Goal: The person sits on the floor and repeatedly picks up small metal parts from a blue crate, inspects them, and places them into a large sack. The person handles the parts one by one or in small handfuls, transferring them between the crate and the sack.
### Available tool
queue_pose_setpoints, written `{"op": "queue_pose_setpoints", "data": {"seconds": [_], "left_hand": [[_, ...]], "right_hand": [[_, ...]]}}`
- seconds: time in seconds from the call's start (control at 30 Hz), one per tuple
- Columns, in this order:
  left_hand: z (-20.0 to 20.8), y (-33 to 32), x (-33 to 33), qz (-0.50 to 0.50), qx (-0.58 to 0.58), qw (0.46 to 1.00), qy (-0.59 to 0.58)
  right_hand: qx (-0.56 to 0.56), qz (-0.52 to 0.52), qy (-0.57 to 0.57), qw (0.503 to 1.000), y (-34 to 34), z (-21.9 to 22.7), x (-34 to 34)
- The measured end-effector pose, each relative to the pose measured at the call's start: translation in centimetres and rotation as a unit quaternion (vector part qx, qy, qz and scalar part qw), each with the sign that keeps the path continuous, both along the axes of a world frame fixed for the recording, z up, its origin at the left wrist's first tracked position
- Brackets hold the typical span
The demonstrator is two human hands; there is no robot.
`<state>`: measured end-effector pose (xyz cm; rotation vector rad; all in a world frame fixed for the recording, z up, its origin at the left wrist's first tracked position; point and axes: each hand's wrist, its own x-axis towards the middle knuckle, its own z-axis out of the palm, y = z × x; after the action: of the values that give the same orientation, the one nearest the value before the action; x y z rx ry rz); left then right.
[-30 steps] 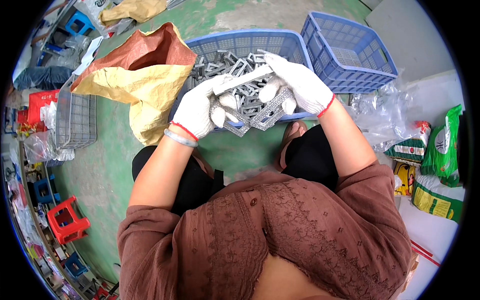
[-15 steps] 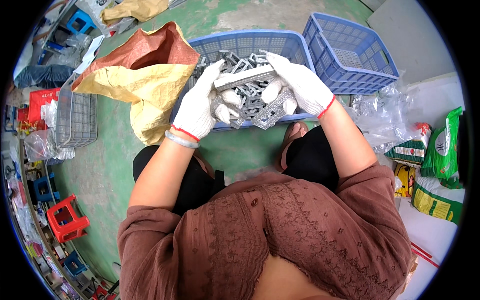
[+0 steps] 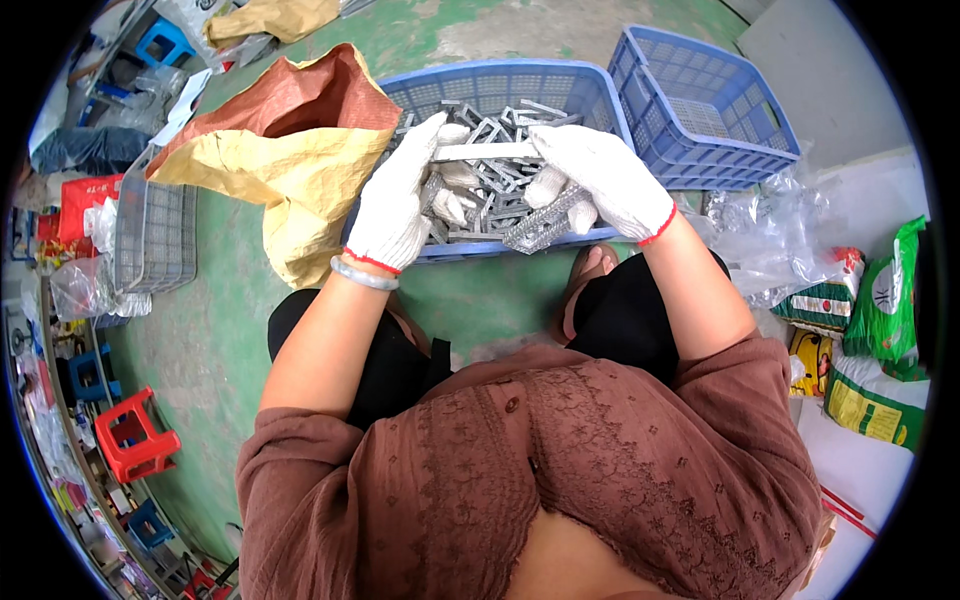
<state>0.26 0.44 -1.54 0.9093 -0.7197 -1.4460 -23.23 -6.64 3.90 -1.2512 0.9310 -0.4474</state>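
Observation:
My left hand and my right hand wear white knitted gloves with red cuffs. Between them, pinched at its two ends, runs a straight light-grey metal bar, level above a blue plastic crate. Curled under my right fingers is another metal piece, grey and perforated, slanting down over the crate's near side. A grey edge also shows by my left fingers, mostly covered by the glove. Below both hands lies a jumble of grey metal frame-like pieces in the crate.
An open yellow woven sack with a reddish-brown lining leans at the crate's left. Another blue crate stands to the right, near clear plastic wrap. A red stool and cluttered shelves are at far left; colourful bags lie at far right.
The bar has turned from tilted, with its perforated side showing, to level with a smooth pale face. My left fingers have shifted, and the perforated piece beneath them shows less.

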Motion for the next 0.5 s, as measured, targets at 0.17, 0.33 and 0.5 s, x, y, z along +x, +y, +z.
{"op": "queue_pose_setpoints", "data": {"seconds": [0.17, 0.33, 0.5], "left_hand": [[1.1, 0.2, -1.1, 0.054, -0.022, 0.998, -0.033], [1.3, -0.2, -0.8, 0.062, 0.043, 0.997, 0.002], [0.7, -0.8, -0.1, 0.035, 0.115, 0.992, -0.031]], "right_hand": [[-0.033, 0.029, -0.009, 0.999, 0.4, -0.2, -0.3], [-0.061, 0.076, 0.041, 0.994, 0.7, 0.2, 0.0], [-0.135, 0.144, 0.158, 0.967, 0.8, 0.5, 0.6]]}}
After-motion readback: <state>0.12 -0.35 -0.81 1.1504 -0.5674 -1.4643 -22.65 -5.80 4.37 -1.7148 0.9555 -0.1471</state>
